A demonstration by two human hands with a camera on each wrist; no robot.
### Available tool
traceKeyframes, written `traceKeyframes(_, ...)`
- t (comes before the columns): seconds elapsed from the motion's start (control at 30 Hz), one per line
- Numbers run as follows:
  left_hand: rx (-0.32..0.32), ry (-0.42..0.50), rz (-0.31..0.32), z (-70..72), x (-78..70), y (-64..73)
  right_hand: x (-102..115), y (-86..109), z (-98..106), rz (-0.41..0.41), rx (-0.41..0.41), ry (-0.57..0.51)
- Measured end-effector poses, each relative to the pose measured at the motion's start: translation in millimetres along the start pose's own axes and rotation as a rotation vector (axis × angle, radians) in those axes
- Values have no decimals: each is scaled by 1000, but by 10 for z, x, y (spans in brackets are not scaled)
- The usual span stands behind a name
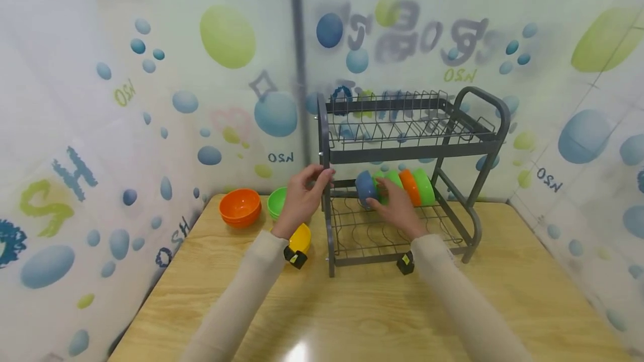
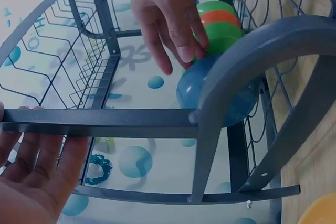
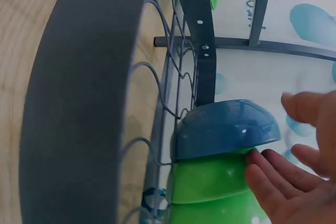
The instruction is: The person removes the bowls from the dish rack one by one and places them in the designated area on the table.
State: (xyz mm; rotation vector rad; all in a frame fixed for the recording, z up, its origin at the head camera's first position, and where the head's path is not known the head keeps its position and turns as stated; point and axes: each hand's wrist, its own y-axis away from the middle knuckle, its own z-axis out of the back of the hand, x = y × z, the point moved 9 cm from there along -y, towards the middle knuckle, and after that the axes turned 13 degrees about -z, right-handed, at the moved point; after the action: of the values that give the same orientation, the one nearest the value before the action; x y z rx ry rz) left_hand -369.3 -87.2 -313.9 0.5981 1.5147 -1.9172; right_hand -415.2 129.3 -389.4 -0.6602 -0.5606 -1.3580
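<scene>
My left hand [image 1: 304, 194] grips the left side frame of a dark grey two-tier dish rack [image 1: 412, 153]. In the left wrist view its fingers [image 2: 47, 153] pass behind a frame bar. My right hand [image 1: 397, 208] is inside the lower tier, beside a blue bowl [image 1: 365, 187]. In the right wrist view the fingertips [image 3: 257, 169] are at the rims of the blue bowl and a green bowl [image 3: 210, 179], with the thumb apart. The blue bowl stands on edge at the left end of a row with green bowls and an orange bowl [image 1: 410, 187].
Left of the rack, stacked orange bowls [image 1: 240, 208], a green bowl [image 1: 276, 201] and a yellow bowl [image 1: 301, 238] sit on the wooden table [image 1: 327, 317]. The rack's wire upper tier [image 1: 402, 127] overhangs the right hand. A patterned curtain [image 1: 226, 99] hangs behind.
</scene>
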Motion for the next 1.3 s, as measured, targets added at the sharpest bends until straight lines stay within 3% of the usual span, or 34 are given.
traceKeyframes(0.1, -20, -23, -32, -5, -58, 0, -63, -34, -32, -17, -10, -8)
traceKeyframes(0.27, -51, -48, -139, -21, -324, 8, -140, -83, -69, -53, -44, -54)
traceKeyframes(0.37, -82, -46, -176, -18, -387, 40, -160, -93, -84, -64, -86, -77)
traceKeyframes(0.43, -98, -47, -175, -15, -371, 58, -170, -91, -89, -76, -113, -90)
traceKeyframes(0.7, -160, -31, -142, -15, -10, 64, -252, -152, -107, -121, -144, -154)
traceKeyframes(0.97, -154, -34, -153, -42, 17, 58, -382, -174, -96, -169, -141, -187)
traceKeyframes(1.3, -164, -29, -143, -43, 27, 69, -539, -132, -74, -274, -94, -427)
